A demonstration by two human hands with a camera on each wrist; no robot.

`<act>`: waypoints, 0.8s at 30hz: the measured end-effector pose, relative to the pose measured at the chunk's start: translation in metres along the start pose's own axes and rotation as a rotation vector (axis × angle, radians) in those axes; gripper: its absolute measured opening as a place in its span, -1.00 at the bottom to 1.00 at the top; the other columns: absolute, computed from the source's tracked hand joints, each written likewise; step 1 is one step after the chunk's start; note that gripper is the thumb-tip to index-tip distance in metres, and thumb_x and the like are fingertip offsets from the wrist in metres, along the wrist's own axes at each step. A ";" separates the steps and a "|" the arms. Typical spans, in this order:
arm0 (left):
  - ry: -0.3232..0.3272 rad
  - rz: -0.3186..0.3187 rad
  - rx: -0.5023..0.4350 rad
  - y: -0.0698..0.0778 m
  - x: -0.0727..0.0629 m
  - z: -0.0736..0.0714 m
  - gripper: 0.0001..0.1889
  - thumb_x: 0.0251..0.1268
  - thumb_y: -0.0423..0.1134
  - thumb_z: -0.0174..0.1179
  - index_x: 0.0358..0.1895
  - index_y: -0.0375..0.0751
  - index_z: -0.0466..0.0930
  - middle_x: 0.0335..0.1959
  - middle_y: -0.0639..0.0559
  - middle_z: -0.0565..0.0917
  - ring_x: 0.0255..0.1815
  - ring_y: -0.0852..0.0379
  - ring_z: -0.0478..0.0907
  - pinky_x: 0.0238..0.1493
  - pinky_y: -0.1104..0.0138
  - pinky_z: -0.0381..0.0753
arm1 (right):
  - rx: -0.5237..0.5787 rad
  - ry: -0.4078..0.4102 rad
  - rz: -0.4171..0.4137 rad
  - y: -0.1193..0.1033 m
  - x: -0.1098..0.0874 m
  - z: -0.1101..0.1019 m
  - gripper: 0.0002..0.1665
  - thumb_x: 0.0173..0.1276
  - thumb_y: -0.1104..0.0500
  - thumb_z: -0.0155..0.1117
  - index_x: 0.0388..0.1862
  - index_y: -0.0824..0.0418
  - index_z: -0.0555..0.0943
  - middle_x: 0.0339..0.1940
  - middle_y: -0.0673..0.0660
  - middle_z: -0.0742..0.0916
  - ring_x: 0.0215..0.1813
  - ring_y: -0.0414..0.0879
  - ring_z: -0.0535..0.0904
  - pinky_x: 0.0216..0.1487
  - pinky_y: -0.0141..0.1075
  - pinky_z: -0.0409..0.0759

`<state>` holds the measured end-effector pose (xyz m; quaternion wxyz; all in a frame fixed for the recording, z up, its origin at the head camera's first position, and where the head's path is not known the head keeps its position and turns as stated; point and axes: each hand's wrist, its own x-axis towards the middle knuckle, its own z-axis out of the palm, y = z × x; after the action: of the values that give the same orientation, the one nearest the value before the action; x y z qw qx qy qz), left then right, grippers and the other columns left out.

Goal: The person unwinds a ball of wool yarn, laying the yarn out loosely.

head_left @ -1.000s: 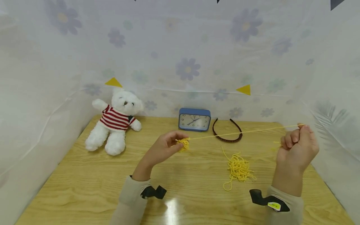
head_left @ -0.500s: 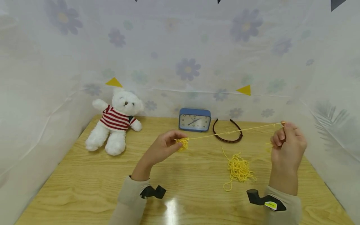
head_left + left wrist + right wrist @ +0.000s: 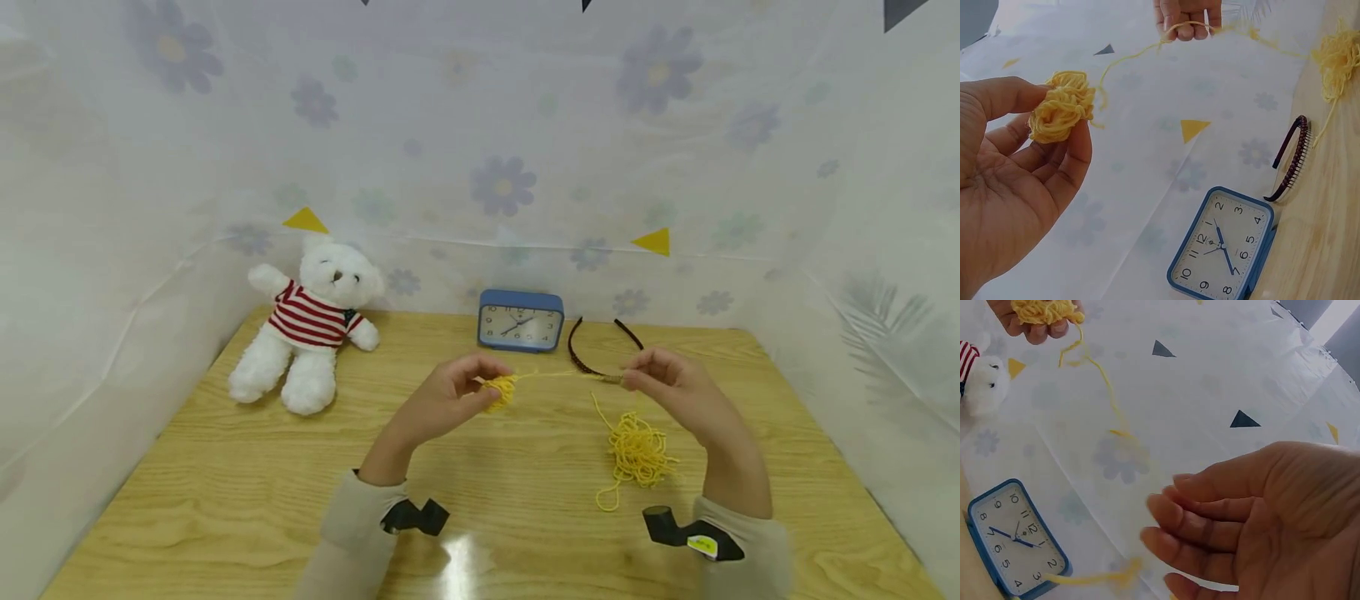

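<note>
Right wrist view's cropping the teddy point(image 3: 988, 384) upper left, yarn point(image 3: 1124, 575) is looking blurry bottom-center; head view, right hand point(image 3: 681, 390) is hiding some headband point(image 3: 579, 362).

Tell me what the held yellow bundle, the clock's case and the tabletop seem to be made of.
Yellow bundle: soft, matte yarn, judging by its looped strands; cotton, wool or synthetic, I can't tell.
Clock case: probably plastic, from its smooth, even blue and rounded corners.
Tabletop: wood or wood-look laminate; grain lines show, and a bright reflection suggests a glossy finish.
</note>
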<state>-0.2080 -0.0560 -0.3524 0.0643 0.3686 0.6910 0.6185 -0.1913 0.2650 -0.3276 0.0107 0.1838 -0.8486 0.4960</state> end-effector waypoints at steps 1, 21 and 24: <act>-0.005 -0.003 0.008 0.000 0.001 0.002 -0.74 0.37 -0.46 0.04 0.07 -0.46 0.45 -0.08 -0.26 0.54 -0.24 0.17 0.55 -0.25 0.29 0.61 | -0.043 -0.056 -0.019 0.000 0.001 0.003 -0.80 0.46 0.21 0.08 -0.04 0.30 0.51 -0.15 0.15 0.64 -0.12 -0.24 0.55 -0.09 -0.41 0.54; -0.088 -0.016 0.041 -0.002 0.005 0.013 -0.75 0.40 -0.43 0.02 0.07 -0.44 0.46 0.02 -0.26 0.53 -0.21 0.14 0.54 -0.19 0.28 0.61 | 0.321 -0.482 -0.182 -0.024 0.019 0.079 -0.07 0.37 0.35 0.15 0.52 0.21 -0.17 -0.02 0.35 0.53 -0.30 -0.15 0.53 -0.31 -0.29 0.56; -0.090 -0.023 0.045 -0.002 0.004 0.012 -0.75 0.40 -0.42 0.03 0.08 -0.43 0.45 0.03 -0.26 0.52 -0.16 0.12 0.53 -0.18 0.28 0.60 | 0.243 -0.426 -0.152 -0.026 0.018 0.080 -0.29 0.42 0.28 0.12 0.46 0.31 0.07 -0.38 0.27 0.59 -0.54 -0.17 0.44 -0.53 -0.32 0.46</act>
<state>-0.2053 -0.0443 -0.3551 0.0941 0.3892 0.7055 0.5848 -0.1871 0.1806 -0.3428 -0.1532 0.3473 -0.7497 0.5421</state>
